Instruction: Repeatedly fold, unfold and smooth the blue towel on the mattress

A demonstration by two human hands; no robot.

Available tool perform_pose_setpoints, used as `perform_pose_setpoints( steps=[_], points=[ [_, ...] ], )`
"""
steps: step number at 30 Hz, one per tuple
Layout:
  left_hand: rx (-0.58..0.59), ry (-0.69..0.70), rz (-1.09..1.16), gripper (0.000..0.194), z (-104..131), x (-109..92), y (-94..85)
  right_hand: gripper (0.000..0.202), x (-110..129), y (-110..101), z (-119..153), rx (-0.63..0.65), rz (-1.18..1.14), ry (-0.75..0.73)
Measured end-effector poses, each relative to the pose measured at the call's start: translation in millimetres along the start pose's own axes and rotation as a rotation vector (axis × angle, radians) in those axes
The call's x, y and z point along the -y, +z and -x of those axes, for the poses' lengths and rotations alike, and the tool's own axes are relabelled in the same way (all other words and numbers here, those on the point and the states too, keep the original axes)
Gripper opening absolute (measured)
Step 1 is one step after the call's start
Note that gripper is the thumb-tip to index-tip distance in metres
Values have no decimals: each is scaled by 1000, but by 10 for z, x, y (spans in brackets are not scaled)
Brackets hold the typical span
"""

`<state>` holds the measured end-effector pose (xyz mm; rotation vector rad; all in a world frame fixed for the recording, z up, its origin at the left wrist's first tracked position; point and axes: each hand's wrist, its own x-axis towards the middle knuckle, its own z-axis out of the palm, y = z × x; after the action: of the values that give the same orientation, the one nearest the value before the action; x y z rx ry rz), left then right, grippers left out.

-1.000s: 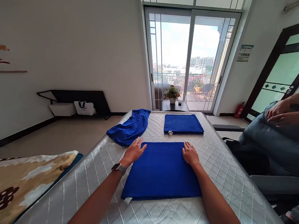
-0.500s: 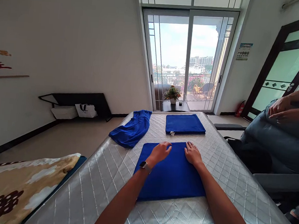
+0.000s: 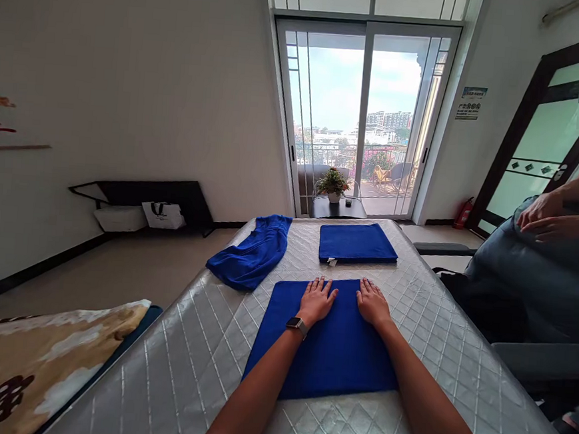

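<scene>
A blue cloth [image 3: 339, 354], folded into a flat rectangle, lies on the silver quilted surface [image 3: 188, 363] in front of me. Near its far edge, my left hand [image 3: 318, 300] rests flat with fingers spread, a watch on the wrist. To the right, my right hand [image 3: 373, 304] lies on the same cloth near its far right corner, fingers stretched out. Beyond it sits a second folded blue cloth [image 3: 357, 242] with a small white tag. A crumpled blue cloth [image 3: 254, 254] lies at the far left of the surface.
On the right, a person's hands [image 3: 543, 213] rest on a dark grey chair [image 3: 556, 271]. A patterned blanket [image 3: 58, 352] is at the lower left. Past the far edge, a small table [image 3: 337, 209] holds a potted plant [image 3: 334, 182] by the glass doors.
My left hand has turned and flattened onto the cloth, with its fingers now spread forward. My right hand stays at nearly the same place on the cloth. The view has shifted slightly.
</scene>
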<state>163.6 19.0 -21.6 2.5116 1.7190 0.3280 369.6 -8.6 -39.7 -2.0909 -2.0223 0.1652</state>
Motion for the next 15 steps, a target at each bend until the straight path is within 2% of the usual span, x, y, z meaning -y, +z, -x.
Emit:
perform_pose_setpoints(
  steps=[4,7,9,15],
  points=[
    [-1,-135,-28,66,247,679,-181,64,-9,0,4,12,-18,9],
    [-18,-205,-30,65,433,1016,-266,64,-8,-9,21,13,-33,10],
    [-35,-226,-21,64,506,1113,-273,64,-5,-14,35,7,-45,13],
    [-94,-247,8,64,501,1176,-230,60,-36,-38,35,-47,-103,49]
  ],
)
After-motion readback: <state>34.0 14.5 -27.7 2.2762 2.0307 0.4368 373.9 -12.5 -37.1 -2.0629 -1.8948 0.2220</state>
